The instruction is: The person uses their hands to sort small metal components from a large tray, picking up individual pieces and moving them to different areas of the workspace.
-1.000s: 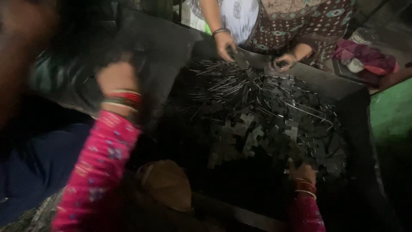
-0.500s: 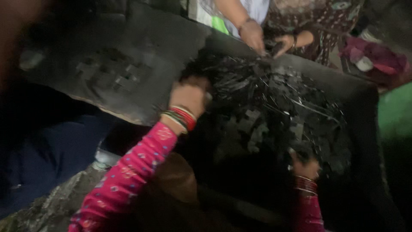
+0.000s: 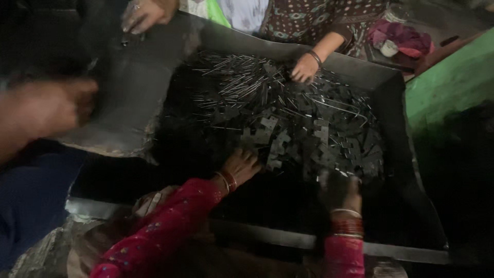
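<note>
So a big dark sheet-metal tray [image 3: 396, 154] is seen filling most of the frame, with a flat grey metal sheet [image 3: 134, 98] laid against its upper-left edge. Inside the tray, a heap of small flat dark metal plates and thin metal rods [image 3: 288, 118] is piled across the centre and right.

The left hand [image 3: 242, 167], in a pink patterned sleeve with red bangles, is placed low centre, fingers spread loosely and resting on the near edge of the heap; nothing is clearly gripped. The right hand [image 3: 342, 190] is found at lower right, pressed down onto the plates, but it's too dark and blurry for its grip to be told.

At the top, another person's hand [image 3: 304, 68] is laid on the rods, and a second one [image 3: 141, 14] is set on the grey sheet. A blurred hand [image 3: 46, 110] is caught at far left.
</note>
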